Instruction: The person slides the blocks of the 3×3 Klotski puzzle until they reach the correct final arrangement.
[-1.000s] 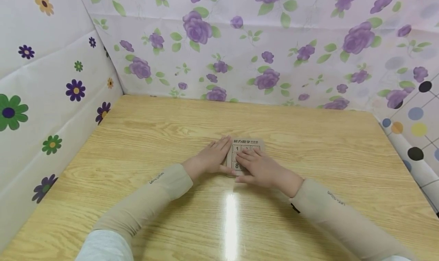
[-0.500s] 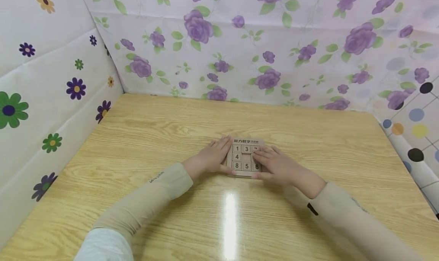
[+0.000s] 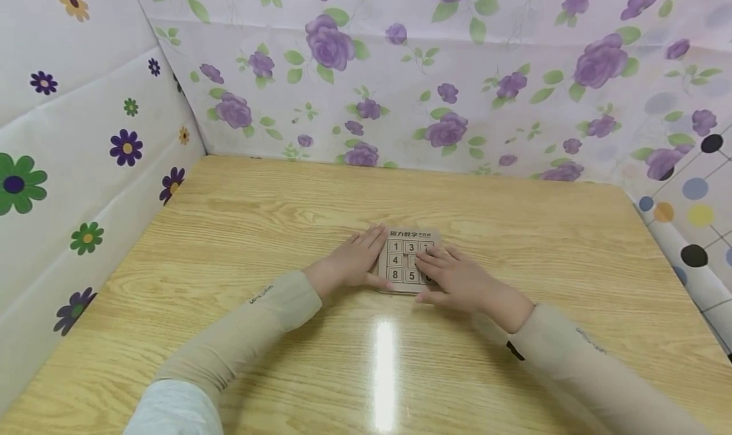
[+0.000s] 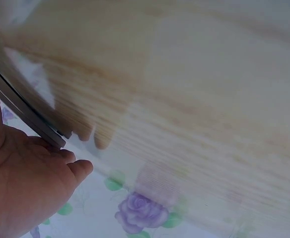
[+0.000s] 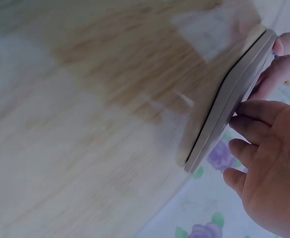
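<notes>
A flat wooden number slide puzzle [image 3: 409, 234] lies on the table, with dark lettering along its top and numbered square tiles below. My left hand [image 3: 356, 260] rests against its left side, fingers extended along the edge and thumb at the lower left corner. With extended fingertips my right hand [image 3: 457, 277] touches a tile [image 3: 412, 261] in the middle row, whose number is hidden. A narrow gap shows between that tile and the 4. The fingers also cover part of the right column. Each wrist view shows the puzzle's side edge [image 4: 25, 110] with fingers at it.
The wood-grain table [image 3: 274, 197] carries a bright light reflection [image 3: 384, 378] in front of the puzzle. Cloth with purple roses [image 3: 366, 73] hangs behind the table, and flowered cloth [image 3: 97, 136] stands at its left. Dotted cloth [image 3: 694, 216] borders the right.
The right hand first moved right, uncovering the middle gap, then slid back left a little. The middle-row tile under its fingertips shifted left into that gap. The left hand stayed put.
</notes>
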`<state>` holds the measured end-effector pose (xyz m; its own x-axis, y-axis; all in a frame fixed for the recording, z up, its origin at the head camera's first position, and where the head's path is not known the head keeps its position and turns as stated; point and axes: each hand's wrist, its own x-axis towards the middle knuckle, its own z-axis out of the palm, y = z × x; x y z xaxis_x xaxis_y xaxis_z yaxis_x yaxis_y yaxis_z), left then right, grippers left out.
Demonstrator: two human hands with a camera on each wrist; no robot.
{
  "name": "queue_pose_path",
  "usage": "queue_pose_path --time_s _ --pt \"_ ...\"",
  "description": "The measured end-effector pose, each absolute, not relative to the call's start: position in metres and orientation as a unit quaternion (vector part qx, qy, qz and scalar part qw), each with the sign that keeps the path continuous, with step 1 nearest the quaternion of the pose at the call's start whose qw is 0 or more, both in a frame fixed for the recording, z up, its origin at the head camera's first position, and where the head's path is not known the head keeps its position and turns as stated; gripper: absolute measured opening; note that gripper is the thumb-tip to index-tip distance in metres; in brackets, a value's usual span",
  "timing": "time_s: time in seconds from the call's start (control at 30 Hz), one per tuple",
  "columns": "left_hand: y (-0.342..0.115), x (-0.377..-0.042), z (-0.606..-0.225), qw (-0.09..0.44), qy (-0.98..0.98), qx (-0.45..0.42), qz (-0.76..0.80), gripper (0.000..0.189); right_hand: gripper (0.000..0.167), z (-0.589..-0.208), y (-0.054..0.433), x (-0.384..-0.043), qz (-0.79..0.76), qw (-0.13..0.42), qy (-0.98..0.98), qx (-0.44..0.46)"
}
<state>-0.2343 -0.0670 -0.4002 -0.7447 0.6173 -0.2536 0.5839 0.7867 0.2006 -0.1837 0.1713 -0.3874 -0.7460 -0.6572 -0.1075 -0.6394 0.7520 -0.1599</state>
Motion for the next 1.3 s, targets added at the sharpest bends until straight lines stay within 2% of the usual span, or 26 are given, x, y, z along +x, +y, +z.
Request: queue_pose_path --time_s 0.8,1.3 --pt "-0.066 -0.234 -0.406 0.16 0.933 0.318 0.053 0.114 0.08 -0.393 0.177 -0.194 -0.064 0.072 0.942 -0.321" --pt "-0.066 -0.232 -0.401 0.151 0.935 0.318 0.054 0.113 0.078 -0.39 0.176 -0.18 -0.054 0.075 0.94 -0.327"
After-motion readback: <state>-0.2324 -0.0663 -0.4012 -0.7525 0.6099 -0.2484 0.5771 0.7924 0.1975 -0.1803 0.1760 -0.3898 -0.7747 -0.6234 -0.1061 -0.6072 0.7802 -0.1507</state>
